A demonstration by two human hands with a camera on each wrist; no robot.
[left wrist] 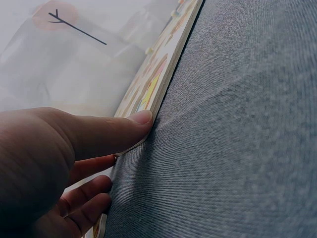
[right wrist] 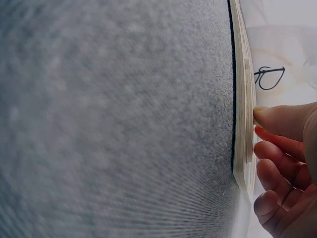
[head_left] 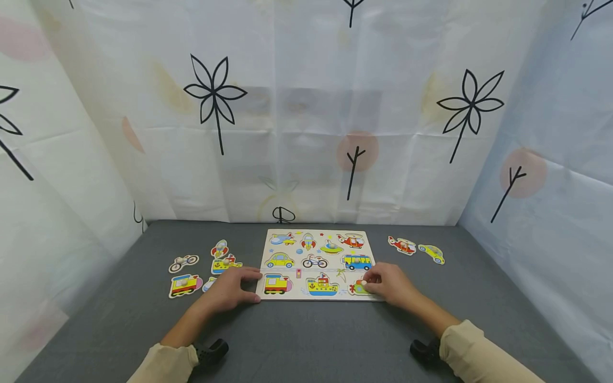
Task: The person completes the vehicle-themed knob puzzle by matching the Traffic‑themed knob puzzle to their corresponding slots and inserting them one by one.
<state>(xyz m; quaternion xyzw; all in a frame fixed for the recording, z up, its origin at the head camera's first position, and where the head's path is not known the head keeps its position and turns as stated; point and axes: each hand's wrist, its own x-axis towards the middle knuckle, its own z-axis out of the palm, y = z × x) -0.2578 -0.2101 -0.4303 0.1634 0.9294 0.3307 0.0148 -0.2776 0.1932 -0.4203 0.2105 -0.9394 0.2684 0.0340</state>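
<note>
Left of lower centre, the left hand [head_left: 231,290], thumb and fingers parted, touches the puzzle board [head_left: 299,290]; right of lower centre, the right hand [head_left: 394,286] pinches a green piece [head_left: 356,289].

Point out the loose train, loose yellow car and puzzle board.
Loose train [head_left: 185,286]: head view, middle of its painted face.
Loose yellow car [head_left: 432,254]: head view, its middle.
Puzzle board [head_left: 299,288]: head view, bare patch near front edge.
</note>
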